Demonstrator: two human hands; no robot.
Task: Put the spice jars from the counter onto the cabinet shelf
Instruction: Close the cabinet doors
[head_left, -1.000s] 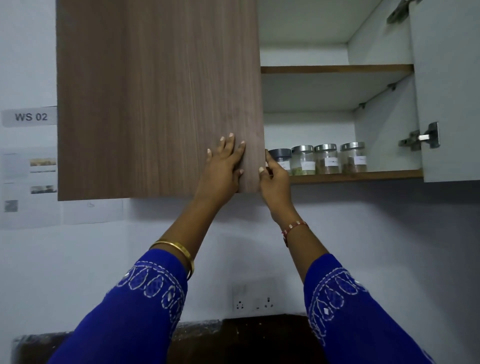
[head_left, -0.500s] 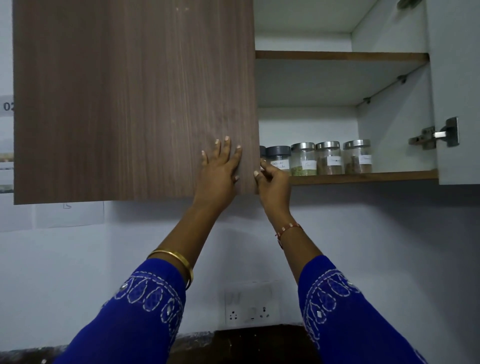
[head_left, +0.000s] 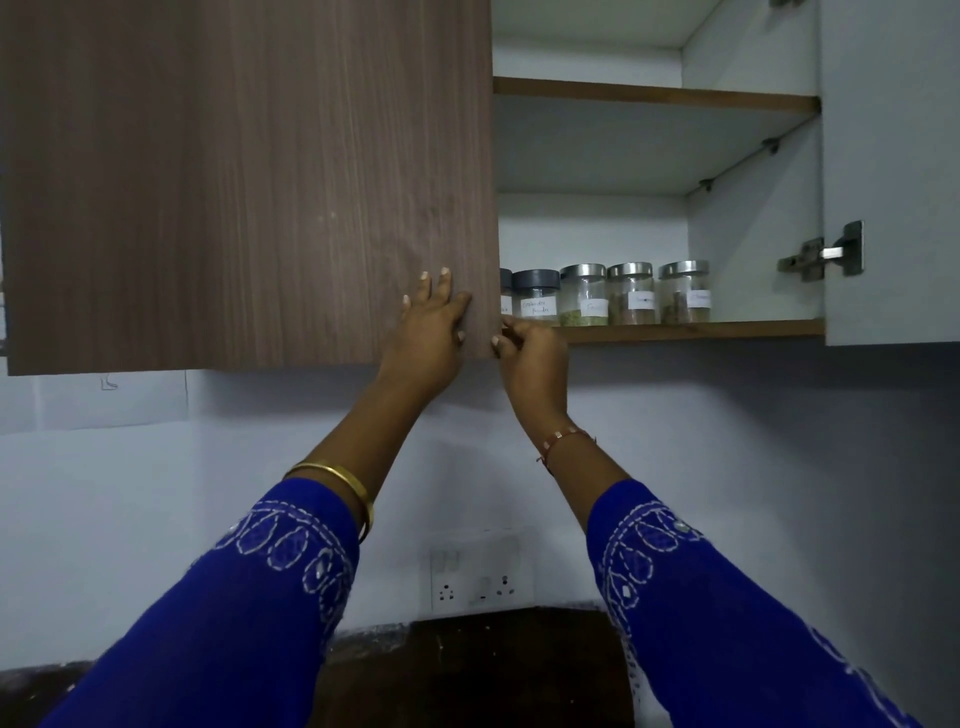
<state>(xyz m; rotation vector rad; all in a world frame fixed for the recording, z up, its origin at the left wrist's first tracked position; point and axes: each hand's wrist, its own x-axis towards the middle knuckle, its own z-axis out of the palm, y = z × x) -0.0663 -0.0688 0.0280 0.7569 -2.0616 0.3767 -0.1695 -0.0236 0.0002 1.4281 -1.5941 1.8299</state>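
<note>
My left hand (head_left: 428, 332) lies flat on the brown wood-grain cabinet door (head_left: 249, 182); my right hand (head_left: 530, 353) pinches its edge, near the clear labelled spice jars (head_left: 631, 293).

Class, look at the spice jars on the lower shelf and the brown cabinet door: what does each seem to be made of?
Spice jars: clear bodies, glass or clear plastic, since the contents show through; most lids look like brushed metal, one dark and matt, likely plastic. Cabinet door: probably wood-grain laminate on board, given its even vertical streaks and matt, flat face.

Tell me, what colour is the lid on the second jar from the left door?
Dark grey, on the jar; the lids further right are shiny metal. Head view shows it.
</note>
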